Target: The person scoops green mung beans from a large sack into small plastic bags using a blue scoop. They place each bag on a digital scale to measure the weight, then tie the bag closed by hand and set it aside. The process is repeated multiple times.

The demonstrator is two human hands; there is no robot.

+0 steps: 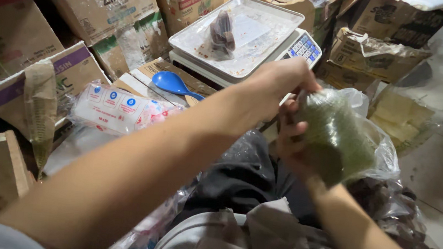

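Note:
My right hand [292,145] grips a small clear plastic bag of green grains [335,135] from below and the side. At the bag's top, my left hand [279,82] pinches its neck, with my forearm crossing the view from the lower left. Behind the hands stands a white digital scale [302,46] with a metal tray [260,23]. A small dark filled bag [223,32] lies on that tray. A blue plastic scoop [171,83] rests on a carton just in front of the scale.
Cardboard cartons [105,7] are stacked at the back and left. A packet of small plastic bags [118,109] lies left of the scoop. A long filled bag [40,109] hangs at the left. A big plastic bag of yellowish blocks [401,119] sits at right.

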